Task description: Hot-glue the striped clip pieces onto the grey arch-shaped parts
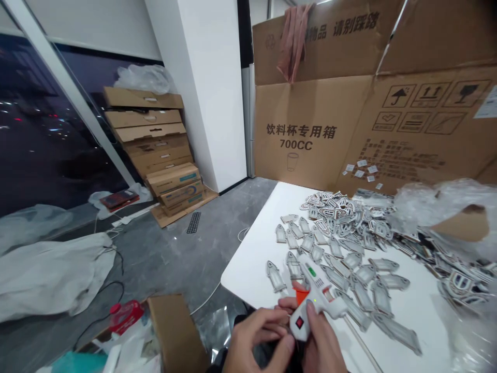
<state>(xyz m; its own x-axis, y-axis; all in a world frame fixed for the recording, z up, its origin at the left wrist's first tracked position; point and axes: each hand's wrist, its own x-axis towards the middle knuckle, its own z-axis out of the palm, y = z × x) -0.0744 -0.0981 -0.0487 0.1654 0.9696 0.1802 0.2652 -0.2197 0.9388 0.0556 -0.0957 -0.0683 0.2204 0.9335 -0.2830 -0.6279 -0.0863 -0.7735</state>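
Observation:
A white hot glue gun (314, 300) with an orange trigger and a red switch is held low over the near corner of the white table (252, 264). My right hand (324, 344) wraps its handle from the right. My left hand (258, 336) is curled at the handle's base, fingers pinched there. Just beyond the gun lie rows of small flat grey cut-out pieces (337, 259). Farther back is a heap of similar pieces (334, 207) with dark printed outlines.
Large cardboard boxes (310, 129) stand against the table's far side, a pink cloth (293, 39) hanging over one. Crinkled clear plastic (446, 212) lies at right. On the floor are stacked flat cartons (155, 145), white bags (50, 274), cables, and an open box (174, 331).

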